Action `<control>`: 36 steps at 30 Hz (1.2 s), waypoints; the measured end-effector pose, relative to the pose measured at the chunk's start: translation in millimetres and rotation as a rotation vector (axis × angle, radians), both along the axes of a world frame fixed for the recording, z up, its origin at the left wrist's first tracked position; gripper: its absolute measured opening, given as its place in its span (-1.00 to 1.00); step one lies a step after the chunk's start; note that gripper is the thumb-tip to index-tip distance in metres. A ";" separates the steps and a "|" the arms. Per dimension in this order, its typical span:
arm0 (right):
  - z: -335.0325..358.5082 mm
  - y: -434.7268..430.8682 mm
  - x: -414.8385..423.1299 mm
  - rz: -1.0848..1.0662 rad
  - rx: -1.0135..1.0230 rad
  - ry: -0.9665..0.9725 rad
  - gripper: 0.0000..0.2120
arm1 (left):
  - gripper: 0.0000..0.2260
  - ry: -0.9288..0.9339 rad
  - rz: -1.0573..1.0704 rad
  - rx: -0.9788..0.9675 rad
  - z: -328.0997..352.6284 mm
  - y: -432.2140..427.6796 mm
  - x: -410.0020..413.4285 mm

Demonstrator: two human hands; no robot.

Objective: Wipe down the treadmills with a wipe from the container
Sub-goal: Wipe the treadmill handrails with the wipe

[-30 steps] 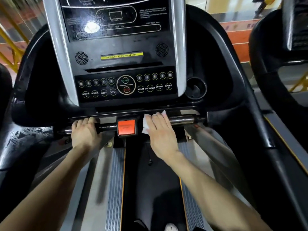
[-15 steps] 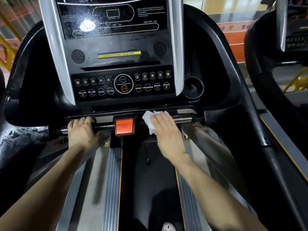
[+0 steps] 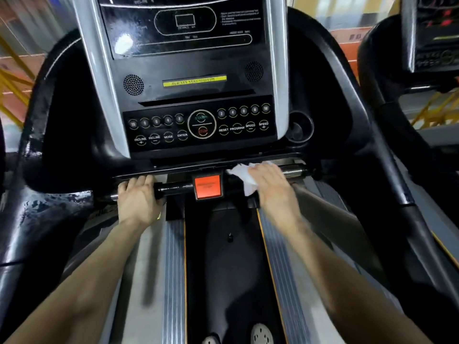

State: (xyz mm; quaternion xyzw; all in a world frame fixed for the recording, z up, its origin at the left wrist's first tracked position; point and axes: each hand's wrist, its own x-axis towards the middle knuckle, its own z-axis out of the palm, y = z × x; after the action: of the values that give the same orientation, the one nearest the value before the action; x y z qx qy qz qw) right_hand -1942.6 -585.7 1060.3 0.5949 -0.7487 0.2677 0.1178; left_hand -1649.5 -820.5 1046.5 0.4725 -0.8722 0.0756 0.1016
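Observation:
I stand on a black treadmill facing its console (image 3: 198, 125). A horizontal front handlebar (image 3: 173, 188) runs under the console, with an orange stop block (image 3: 207, 186) at its middle. My left hand (image 3: 137, 201) grips the bar left of the block. My right hand (image 3: 273, 189) presses a crumpled white wipe (image 3: 244, 176) onto the bar right of the block, fingers curled over it. The wipe sticks out to the left of the fingers. No wipe container is in view.
A round cup holder (image 3: 298, 129) sits right of the buttons. Black side arms (image 3: 387, 170) flank the deck. The belt (image 3: 231, 269) runs between ribbed grey side rails (image 3: 173, 269). A second treadmill's console (image 3: 432, 38) stands at the upper right. My shoes show at the bottom edge.
My right hand has slid the wipe rightward along the handlebar, away from the orange block. My left hand has kept its grip on the bar.

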 end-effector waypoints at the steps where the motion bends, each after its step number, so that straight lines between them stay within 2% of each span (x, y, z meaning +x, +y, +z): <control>1: 4.0 9.4 -10.0 -0.066 -0.007 -0.071 -0.56 | -0.67 -0.004 -0.030 0.014 5.4 -3.9 2.8; 3: 22.0 23.6 -24.4 -0.317 -0.023 -0.260 -0.70 | -0.65 -0.031 -0.075 0.084 14.4 -11.3 9.6; 5: 43.4 24.4 -27.3 -0.613 -0.004 -0.384 -0.68 | -0.59 0.010 -0.175 0.129 16.8 -17.6 20.8; 6: 55.4 20.4 -16.6 -0.687 -0.036 -0.385 -0.72 | -0.56 0.042 -0.234 0.153 18.0 -19.0 27.8; 7: 67.4 8.5 1.4 -0.683 -0.104 -0.331 -0.76 | -0.52 0.070 -0.281 0.163 18.7 -21.3 35.4; 10: 101.9 -45.2 82.8 -0.307 -0.159 -0.226 -0.73 | -0.42 0.081 -0.264 0.072 21.1 -32.8 64.6; 12: 83.1 -84.1 135.7 -0.149 -0.017 -0.145 -0.75 | -0.39 0.070 -0.241 0.060 22.8 -41.5 82.9; 16: 8.6 -141.2 248.9 -0.001 0.281 0.103 -0.36 | -0.53 0.117 -0.312 0.128 25.0 -51.2 95.8; 18: -5.6 -155.2 276.0 0.048 0.277 0.115 -0.32 | -0.64 0.170 -0.337 0.121 24.7 -52.4 95.5; 20: -3.8 -160.1 267.3 0.100 0.309 0.148 -0.32 | -0.66 0.179 -0.353 0.141 23.1 -56.0 96.2; 22: -5.0 -149.1 232.2 0.070 0.284 0.215 -0.35 | -0.50 0.139 -0.347 0.180 19.7 -60.8 97.0; 24: -4.2 -126.8 196.8 -0.119 0.384 0.269 -0.35 | -0.42 0.125 -0.331 0.185 15.2 -63.9 96.3; 26: -7.6 -122.1 189.6 -0.230 0.474 0.322 -0.32 | -0.42 0.136 -0.324 0.175 13.5 -63.2 95.3; 30: -2.7 -143.2 229.2 -0.407 0.543 0.277 -0.35 | -0.42 0.149 -0.329 0.151 15.3 -57.9 96.1; 34: 13.9 -129.3 212.7 -0.315 0.621 0.369 -0.29 | -0.41 0.134 -0.332 0.152 19.5 -54.8 95.8; 36: 31.5 -112.4 199.1 -0.170 0.590 0.196 -0.32 | -0.40 0.136 -0.339 0.167 21.1 -54.6 94.7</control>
State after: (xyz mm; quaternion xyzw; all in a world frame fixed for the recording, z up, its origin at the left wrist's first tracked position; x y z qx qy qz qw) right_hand -1743.5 -698.1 1091.8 0.5617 -0.8261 -0.0301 0.0337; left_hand -1554.8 -875.1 1067.6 0.3298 -0.9336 -0.0474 0.1320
